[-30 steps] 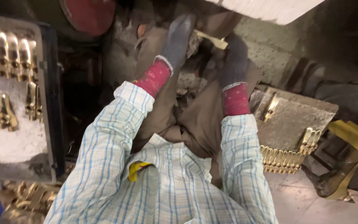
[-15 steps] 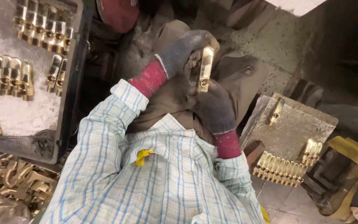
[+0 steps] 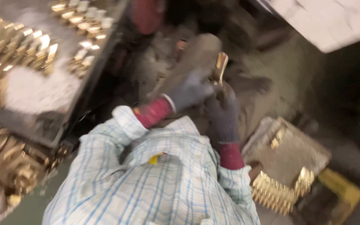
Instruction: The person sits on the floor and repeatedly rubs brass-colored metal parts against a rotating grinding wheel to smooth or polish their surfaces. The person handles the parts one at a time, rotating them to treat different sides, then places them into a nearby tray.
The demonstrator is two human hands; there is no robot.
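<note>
Fingers (image 3: 196,83) of the left hand (image 3: 190,89), in a grey glove with a red cuff, curl around the lower end of a small brass part (image 3: 221,66); those of the right hand (image 3: 223,116), gloved alike, close just beneath it, though blur hides whether they actually pinch the part. Checked shirt (image 3: 163,183): fills the lower centre of the head view, sleeves running up to both cuffs. Dark tray (image 3: 30,121): at upper left, its pale floor carrying rows of brass pieces (image 3: 26,46). Loose heap of brass parts (image 3: 9,162): at lower left, below the tray. Flat board (image 3: 288,154): at lower right, a row of brass pieces (image 3: 273,193) standing along its near edge. Brass part: upright, held above the person's lap, near the frame's centre top, well apart from tray and board.
</note>
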